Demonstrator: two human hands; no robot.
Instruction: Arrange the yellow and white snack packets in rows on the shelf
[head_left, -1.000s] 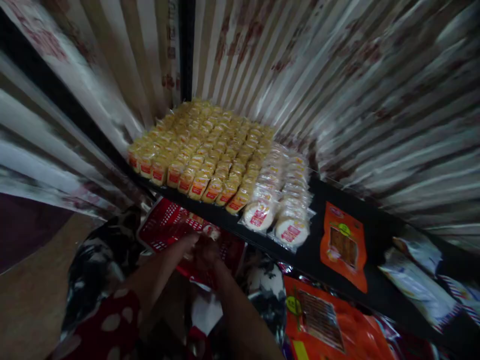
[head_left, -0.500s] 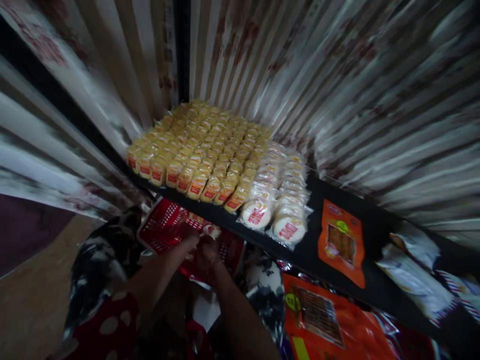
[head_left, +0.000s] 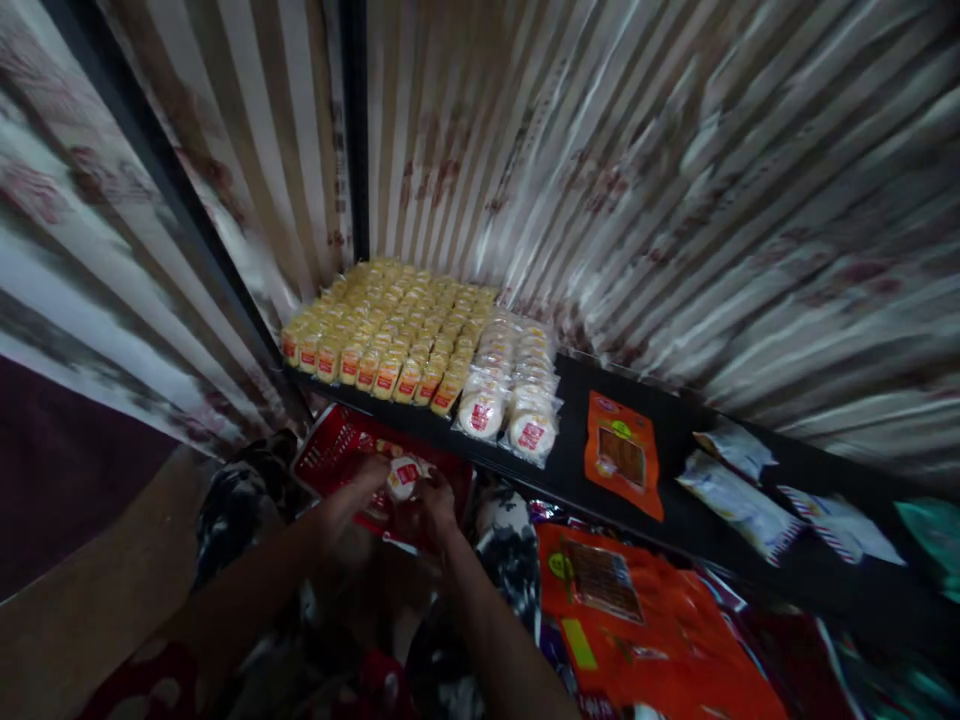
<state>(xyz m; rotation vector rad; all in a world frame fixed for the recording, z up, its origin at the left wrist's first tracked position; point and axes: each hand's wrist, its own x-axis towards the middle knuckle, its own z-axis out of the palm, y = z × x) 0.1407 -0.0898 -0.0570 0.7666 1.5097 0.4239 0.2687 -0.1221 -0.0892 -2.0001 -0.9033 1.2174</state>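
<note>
In the head view a round white snack in clear wrap (head_left: 403, 479), with a red label facing up, is held over a red plastic basket (head_left: 330, 437). My left hand (head_left: 367, 478) grips its left edge, and my right hand (head_left: 436, 500) has its fingers closed at the right edge. More wrapped snacks lie partly hidden in the basket, which sits between my knees. On the black shelf (head_left: 574, 395) above it, two rows of matching round white snacks (head_left: 514, 385) stand beside several rows of yellow wrapped snacks (head_left: 390, 330).
An orange food pouch (head_left: 622, 455) and silvery-white packets (head_left: 739, 500) lie on the shelf's right side. Larger orange packs (head_left: 645, 620) are stacked below. A striped curtain (head_left: 450, 130) hangs behind, and a dark upright post (head_left: 357, 140) stands at the corner.
The camera view has shifted, so the shelf sits lower and more to the left. The round white snack has been turned label-up between my hands, which have moved slightly apart.
</note>
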